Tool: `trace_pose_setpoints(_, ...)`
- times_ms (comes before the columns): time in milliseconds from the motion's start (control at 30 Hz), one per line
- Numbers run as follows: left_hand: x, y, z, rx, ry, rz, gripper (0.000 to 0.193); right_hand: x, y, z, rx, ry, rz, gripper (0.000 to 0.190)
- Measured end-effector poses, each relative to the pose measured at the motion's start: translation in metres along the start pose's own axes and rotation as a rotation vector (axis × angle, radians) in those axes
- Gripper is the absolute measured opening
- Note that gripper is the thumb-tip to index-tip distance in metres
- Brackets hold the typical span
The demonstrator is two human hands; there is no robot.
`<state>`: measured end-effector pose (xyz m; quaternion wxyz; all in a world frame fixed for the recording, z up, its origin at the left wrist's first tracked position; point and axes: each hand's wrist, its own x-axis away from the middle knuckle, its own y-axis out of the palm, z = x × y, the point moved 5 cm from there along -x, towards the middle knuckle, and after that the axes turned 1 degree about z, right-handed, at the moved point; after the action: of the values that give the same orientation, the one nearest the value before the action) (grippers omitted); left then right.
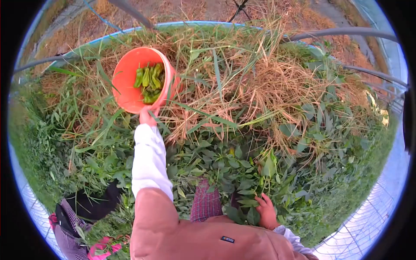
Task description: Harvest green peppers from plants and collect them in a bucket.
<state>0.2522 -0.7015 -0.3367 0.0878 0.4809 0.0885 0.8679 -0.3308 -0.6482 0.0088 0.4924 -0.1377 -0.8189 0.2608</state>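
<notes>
An orange plastic bucket (125,79) leans among the grass at upper left, its mouth tilted towards me. Several green peppers (148,78) lie inside it. My left hand (149,116) grips the near rim of the bucket at the end of an outstretched arm. Low on the right, my right hand (267,211) is among the leaves of the pepper plants (242,175), fingers somewhat apart, with nothing visible in it. Leaves partly cover its fingertips. A light green pepper (273,157) seems to hang in the foliage above that hand.
Dry straw-like grass (269,94) lies over the row beyond the plants. Grey pipes (344,31) and a blue edge (195,23) cross the far side. At lower left is another person in a striped sleeve (70,240), with a pink glove (103,248) near the plants.
</notes>
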Motion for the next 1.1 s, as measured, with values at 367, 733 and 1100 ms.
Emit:
trace_pose_setpoints(367,0.332,-0.011,0.113,-0.389,0.312,-0.178,0.034,-0.012,-0.177,-0.076,-0.254,-0.106,0.680,0.043)
trace_pose_setpoints(733,0.476,-0.016,0.146,-0.915,0.454,-0.728,0.040,-0.019,-0.202,-0.119,-0.812,-0.224,0.341,0.051)
trace_pose_setpoints(1100,0.636,0.137,0.099,-1.176,0.616,-0.976,0.016,0.167,-0.133,0.014,-1.467,0.245,0.670,0.013)
